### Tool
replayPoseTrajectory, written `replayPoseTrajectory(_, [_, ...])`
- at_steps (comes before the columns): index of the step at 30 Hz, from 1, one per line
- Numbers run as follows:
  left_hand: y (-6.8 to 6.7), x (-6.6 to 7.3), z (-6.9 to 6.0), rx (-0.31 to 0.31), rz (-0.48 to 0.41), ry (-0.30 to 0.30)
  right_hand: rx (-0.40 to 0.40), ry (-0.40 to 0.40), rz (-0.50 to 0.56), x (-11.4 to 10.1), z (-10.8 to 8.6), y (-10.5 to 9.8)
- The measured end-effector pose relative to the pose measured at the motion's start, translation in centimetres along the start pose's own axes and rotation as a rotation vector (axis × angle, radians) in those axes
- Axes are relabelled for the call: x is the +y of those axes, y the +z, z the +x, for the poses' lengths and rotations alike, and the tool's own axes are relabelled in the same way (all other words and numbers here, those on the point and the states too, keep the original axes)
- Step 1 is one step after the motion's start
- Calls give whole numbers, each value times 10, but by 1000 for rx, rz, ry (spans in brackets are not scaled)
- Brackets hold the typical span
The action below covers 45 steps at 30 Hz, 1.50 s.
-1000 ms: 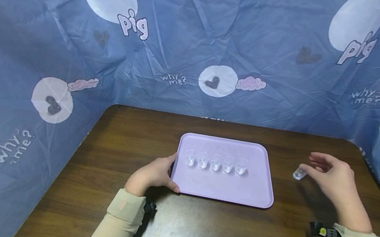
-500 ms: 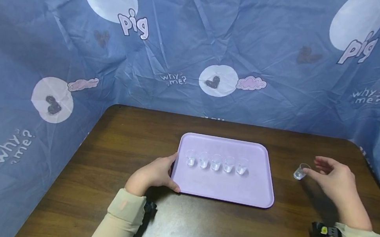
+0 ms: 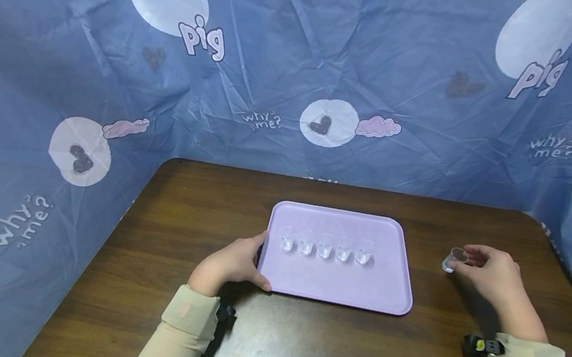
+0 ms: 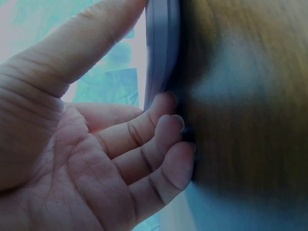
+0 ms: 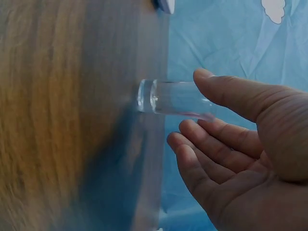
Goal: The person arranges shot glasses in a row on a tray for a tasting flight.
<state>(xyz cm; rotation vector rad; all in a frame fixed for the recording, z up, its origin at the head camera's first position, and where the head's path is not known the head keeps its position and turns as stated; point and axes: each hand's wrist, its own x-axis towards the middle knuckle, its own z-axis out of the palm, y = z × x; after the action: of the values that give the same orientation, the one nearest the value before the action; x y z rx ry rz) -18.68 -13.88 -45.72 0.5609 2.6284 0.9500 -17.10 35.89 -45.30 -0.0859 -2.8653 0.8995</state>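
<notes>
A small clear shot glass [image 3: 451,261] is at the right of the table, beside the tray. My right hand [image 3: 493,278] pinches it near the rim, thumb on the near side and fingers beyond. In the right wrist view, the base of the shot glass [image 5: 153,96] is at the tabletop; contact there is hard to tell. On the lilac tray [image 3: 332,282], several matching shot glasses [image 3: 325,247] stand upright in a row. My left hand [image 3: 229,264] grips the tray's near left corner. In the left wrist view, its curled fingertips [image 4: 168,130] touch under the rim.
The brown wooden table [image 3: 350,353] carries the tray near its middle. A patterned blue cloth [image 3: 256,68] hangs behind the table and along both sides. Dark straps with small devices [image 3: 484,346] sit at the wrists.
The right hand tilted the shot glass a second ago, then stood it more upright with looser fingers. Now the hand has shifted left and closed around it. The left hand and tray stayed still.
</notes>
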Motion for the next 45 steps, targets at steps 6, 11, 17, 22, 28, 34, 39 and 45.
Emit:
replayPoseTrajectory(6, [-1,2,0,-6,-10,-4,0,0,-26,2,1,5])
replayPoseTrajectory(11, [-1,2,-1,-4,-16,-2,8,0,-33,2,0,7])
replayPoseTrajectory(17, [-1,2,-2,-6,-21,0,9,9,-36,2,0,9])
replayPoseTrajectory(22, [-1,1,-1,-3,-15,4,11,10,-38,3,0,11])
replayPoseTrajectory(28, [-1,1,0,0,-7,2,19,-13,-34,3,1,11])
replayPoseTrajectory(34, [0,0,0,4,13,7,9,-28,-21,-6,1,9])
replayPoseTrajectory(39, [0,0,-1,1,7,16,13,-66,-4,-17,-1,9])
replayPoseTrajectory(45, [0,0,0,4,16,25,10,-90,22,-29,-1,14])
